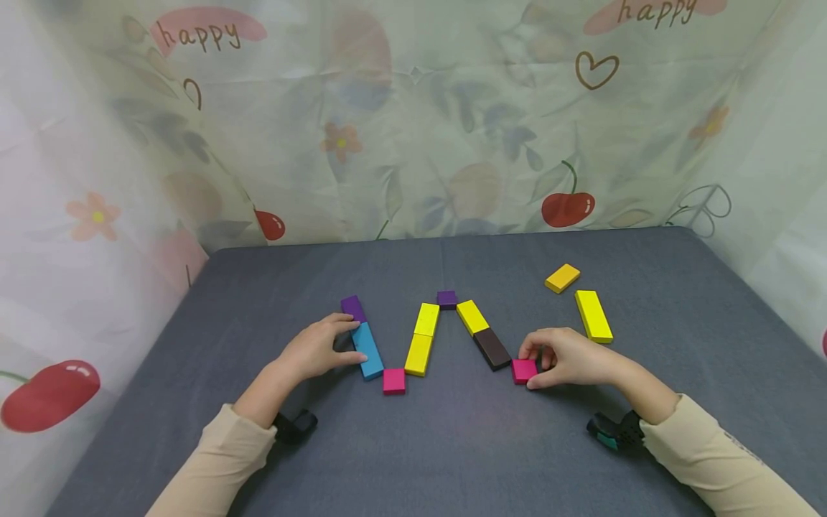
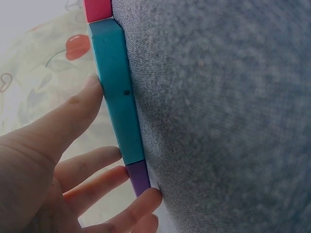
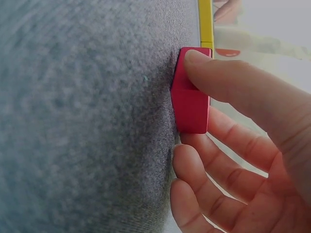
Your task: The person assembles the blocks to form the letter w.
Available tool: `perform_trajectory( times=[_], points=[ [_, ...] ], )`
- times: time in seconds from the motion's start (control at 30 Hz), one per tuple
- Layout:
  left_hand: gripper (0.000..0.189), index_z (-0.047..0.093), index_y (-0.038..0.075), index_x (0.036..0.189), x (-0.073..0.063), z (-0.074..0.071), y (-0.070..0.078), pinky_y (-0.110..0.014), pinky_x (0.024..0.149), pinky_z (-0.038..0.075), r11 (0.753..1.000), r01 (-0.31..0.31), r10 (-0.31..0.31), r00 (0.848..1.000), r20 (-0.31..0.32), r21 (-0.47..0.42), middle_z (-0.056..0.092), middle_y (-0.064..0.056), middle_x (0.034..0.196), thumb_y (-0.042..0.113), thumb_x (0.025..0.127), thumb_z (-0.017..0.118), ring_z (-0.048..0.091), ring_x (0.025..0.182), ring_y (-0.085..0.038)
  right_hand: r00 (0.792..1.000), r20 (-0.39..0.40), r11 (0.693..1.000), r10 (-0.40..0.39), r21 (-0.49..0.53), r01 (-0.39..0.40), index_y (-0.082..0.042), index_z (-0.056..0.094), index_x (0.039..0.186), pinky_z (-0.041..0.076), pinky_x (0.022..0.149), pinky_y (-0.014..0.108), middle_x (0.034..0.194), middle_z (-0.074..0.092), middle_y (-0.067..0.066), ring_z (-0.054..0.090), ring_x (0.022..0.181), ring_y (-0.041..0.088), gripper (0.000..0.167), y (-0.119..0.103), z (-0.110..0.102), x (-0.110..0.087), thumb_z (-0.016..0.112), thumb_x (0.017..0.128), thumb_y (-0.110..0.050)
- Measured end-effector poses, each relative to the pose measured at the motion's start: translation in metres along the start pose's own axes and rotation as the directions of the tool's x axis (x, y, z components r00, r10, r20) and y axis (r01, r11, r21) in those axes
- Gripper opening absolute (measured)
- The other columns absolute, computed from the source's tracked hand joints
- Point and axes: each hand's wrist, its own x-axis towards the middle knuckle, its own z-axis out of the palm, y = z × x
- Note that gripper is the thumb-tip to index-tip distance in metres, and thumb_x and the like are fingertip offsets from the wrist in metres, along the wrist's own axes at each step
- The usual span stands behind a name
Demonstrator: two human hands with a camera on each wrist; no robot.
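My left hand touches a blue block with its thumb. Its other fingers lie near the purple block at the blue one's far end. In the left wrist view, the thumb lies along the side of the blue block, and a fingertip reaches the purple block. My right hand pinches a pink block between thumb and fingers, beside the lower end of a dark brown block. The right wrist view shows the thumb on the pink block.
Between the hands, another pink block, two yellow blocks, a small purple block and a yellow block continue a zigzag on the grey tablecloth. An orange-yellow block and a long yellow block lie at the right.
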Motion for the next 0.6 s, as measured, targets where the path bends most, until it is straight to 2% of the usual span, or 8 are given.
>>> perform_trajectory(
  times=[0.6],
  points=[
    [0.066,0.049,0.007,0.136,0.0002,0.0020,-0.0002,-0.056,0.103,0.038,1.000,0.001,-0.001,1.000,-0.002,-0.001,0.042,-0.016,0.144,0.041,0.082,0.068,0.042,0.130,-0.038,1.000,0.002,1.000,-0.005,0.014,0.005,-0.010,0.062,0.094,0.042,0.058,0.018,0.081,0.057,-0.003,0.048,0.066,0.006,0.032,-0.0005,0.0006,-0.0010,0.079,0.072,-0.025]
  ],
)
